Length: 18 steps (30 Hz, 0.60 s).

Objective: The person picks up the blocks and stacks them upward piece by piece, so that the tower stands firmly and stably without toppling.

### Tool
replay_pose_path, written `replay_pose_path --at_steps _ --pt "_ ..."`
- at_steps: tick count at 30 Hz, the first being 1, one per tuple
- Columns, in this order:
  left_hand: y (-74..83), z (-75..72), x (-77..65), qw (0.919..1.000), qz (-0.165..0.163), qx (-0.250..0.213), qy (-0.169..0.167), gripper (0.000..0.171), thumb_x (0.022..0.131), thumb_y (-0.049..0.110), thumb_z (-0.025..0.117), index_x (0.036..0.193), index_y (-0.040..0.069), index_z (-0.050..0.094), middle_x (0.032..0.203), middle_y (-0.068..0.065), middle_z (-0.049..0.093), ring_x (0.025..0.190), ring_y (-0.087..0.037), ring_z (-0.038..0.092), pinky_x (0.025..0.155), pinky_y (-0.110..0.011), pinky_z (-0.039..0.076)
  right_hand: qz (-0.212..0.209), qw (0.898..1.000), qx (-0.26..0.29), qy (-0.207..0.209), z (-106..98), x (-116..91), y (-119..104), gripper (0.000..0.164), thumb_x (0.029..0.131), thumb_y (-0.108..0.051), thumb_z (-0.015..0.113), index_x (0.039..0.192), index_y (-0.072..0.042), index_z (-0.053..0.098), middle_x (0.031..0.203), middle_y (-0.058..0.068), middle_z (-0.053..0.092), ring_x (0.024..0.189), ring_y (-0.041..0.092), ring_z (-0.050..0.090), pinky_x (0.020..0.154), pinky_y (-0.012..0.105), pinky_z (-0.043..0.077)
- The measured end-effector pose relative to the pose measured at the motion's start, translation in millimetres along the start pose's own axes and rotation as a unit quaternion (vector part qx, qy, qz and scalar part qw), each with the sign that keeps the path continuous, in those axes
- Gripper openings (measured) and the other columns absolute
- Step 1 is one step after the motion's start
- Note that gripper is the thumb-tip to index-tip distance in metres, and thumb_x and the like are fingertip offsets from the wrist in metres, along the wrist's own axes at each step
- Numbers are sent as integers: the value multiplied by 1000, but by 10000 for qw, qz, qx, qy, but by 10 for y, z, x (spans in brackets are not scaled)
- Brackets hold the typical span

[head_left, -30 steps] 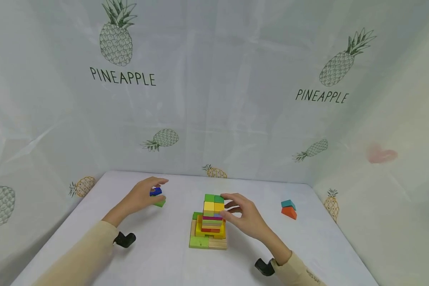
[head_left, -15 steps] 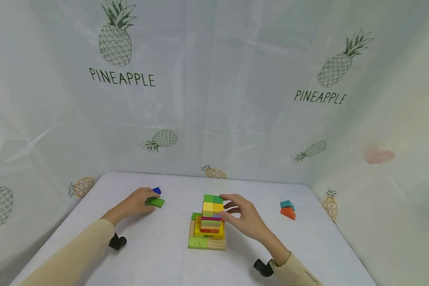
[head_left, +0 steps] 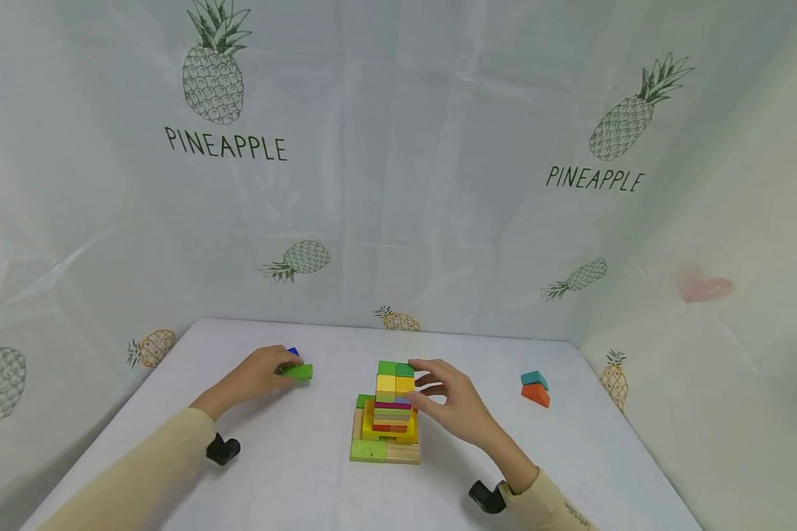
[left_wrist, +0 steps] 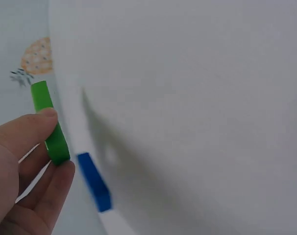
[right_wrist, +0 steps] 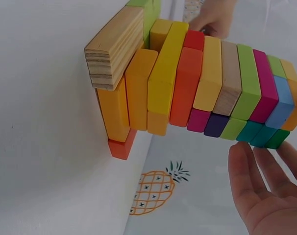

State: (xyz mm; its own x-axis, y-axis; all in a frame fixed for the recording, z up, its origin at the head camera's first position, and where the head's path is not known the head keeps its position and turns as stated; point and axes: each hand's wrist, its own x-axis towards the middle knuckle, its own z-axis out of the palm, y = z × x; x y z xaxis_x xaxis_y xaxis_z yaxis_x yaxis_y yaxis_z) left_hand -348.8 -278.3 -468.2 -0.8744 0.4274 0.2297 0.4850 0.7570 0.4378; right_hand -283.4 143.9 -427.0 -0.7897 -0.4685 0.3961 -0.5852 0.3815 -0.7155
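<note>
My left hand (head_left: pixel 259 372) pinches a green block (left_wrist: pixel 50 125) between thumb and fingers, just above the table at the left. Behind it lies a blue block (left_wrist: pixel 94 182), mostly hidden by the hand in the head view. A tower of coloured wooden blocks (head_left: pixel 387 387) stands upright mid-table, topped by two green blocks. On the tower's right side rests my right hand (head_left: pixel 461 404), its thumb on the near side and fingertips against the upper blocks. In the right wrist view those fingertips (right_wrist: pixel 244 152) meet the teal blocks.
A teal block (head_left: pixel 534 379) and an orange triangular block (head_left: pixel 536 394) lie together on the right of the white table (head_left: pixel 292 472). Flat green and natural-wood blocks (head_left: pixel 401 453) form the tower's base. A pineapple-print curtain (head_left: pixel 425 184) hangs behind.
My left hand has come down from over the blue and green blocks and taken hold of the green one, then shifted slightly right with it. The right hand has stayed at the tower.
</note>
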Motion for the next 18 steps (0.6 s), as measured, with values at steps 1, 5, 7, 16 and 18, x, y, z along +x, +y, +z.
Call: replay_pose_path --at_steps 1,5,7,16,18 --pt "53 -18 22 10000 29 -16 52 33 92 12 84 124 9 76 108 3 71 98 -16 64 87 -36 58 4 10000 -1 7 1 -2 4 57 98 -30 79 149 -13 60 142 6 64 116 26 70 97 48 61" --pt "361 -138 117 9996 177 -84 195 33 93 15 84 125 12 75 108 6 71 97 -15 66 87 -37 60 3 10000 3 38 6 -7 12 56 99 -30 79 149 -17 59 142 6 64 116 24 70 97 48 61" --pt "546 -210 157 9993 246 -137 254 33 93 18 84 124 15 75 108 8 71 96 -12 66 87 -36 61 -5 10000 0 45 10 -8 9 55 99 -31 78 149 -18 59 142 6 64 116 23 70 97 49 61" --pt "1315 -411 296 9950 905 -337 250 35 94 26 84 128 21 75 110 14 68 97 -4 64 91 -27 60 71 9999 11 81 16 -15 -11 58 98 -31 79 151 -20 57 143 4 63 117 23 70 98 51 60" --pt "1463 -428 320 9946 956 -375 164 36 94 28 83 129 22 75 109 15 68 97 -3 64 90 -27 60 92 9999 27 100 20 -14 -12 58 98 -31 79 151 -21 57 143 4 63 117 25 70 98 50 60"
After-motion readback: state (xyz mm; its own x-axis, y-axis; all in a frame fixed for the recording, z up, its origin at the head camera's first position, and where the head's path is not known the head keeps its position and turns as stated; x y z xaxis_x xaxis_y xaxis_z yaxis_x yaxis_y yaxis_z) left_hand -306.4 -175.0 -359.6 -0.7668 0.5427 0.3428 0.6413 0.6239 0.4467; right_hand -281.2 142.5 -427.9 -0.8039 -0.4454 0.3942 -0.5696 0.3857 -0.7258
